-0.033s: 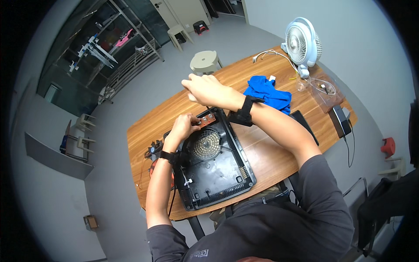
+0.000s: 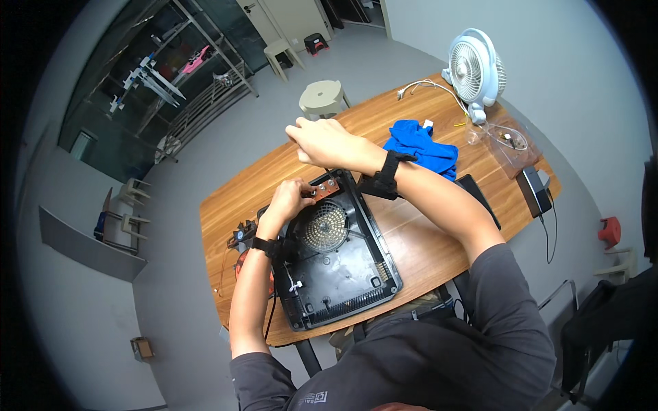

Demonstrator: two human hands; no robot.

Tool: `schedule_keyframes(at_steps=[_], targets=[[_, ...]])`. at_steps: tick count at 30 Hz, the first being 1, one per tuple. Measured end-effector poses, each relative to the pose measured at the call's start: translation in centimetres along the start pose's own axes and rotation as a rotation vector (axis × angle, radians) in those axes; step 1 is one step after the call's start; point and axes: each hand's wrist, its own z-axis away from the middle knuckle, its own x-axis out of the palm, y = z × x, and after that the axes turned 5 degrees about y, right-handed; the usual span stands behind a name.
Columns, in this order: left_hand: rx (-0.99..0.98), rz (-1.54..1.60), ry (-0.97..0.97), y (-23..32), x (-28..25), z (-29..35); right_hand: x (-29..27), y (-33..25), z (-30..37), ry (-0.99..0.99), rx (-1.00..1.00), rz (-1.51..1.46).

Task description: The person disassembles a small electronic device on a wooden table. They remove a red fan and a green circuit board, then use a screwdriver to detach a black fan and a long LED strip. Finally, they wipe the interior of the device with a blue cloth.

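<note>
A black plastic appliance housing with a round fan grille lies open on the wooden table in front of me. At its far end sits a small reddish-brown circuit board with round silver parts. My left hand is closed, fingertips pinching the left end of this board. Above the housing's far edge, my right hand is closed in a fist. A thin dark screwdriver shaft shows below it, pointing down at the board; its handle is hidden in the fist.
Left of the housing lie a red round thing and small dark parts. A blue cloth, a white fan, a clear bag and a black box with a cable are at the right. A stool stands beyond the table.
</note>
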Motion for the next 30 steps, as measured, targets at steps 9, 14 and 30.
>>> schedule_keyframes(at_steps=[9,14,30], targets=[[-0.024,0.036,0.004,-0.6,0.1,0.1,-0.2,-0.3,0.2,0.016,0.015,0.016],[-0.020,-0.011,0.001,-0.1,0.0,0.0,0.3,0.1,0.5,0.135,-0.068,0.025],[-0.034,0.006,0.022,-0.5,0.3,0.1,-1.6,-0.8,0.4,-0.032,0.020,0.020]])
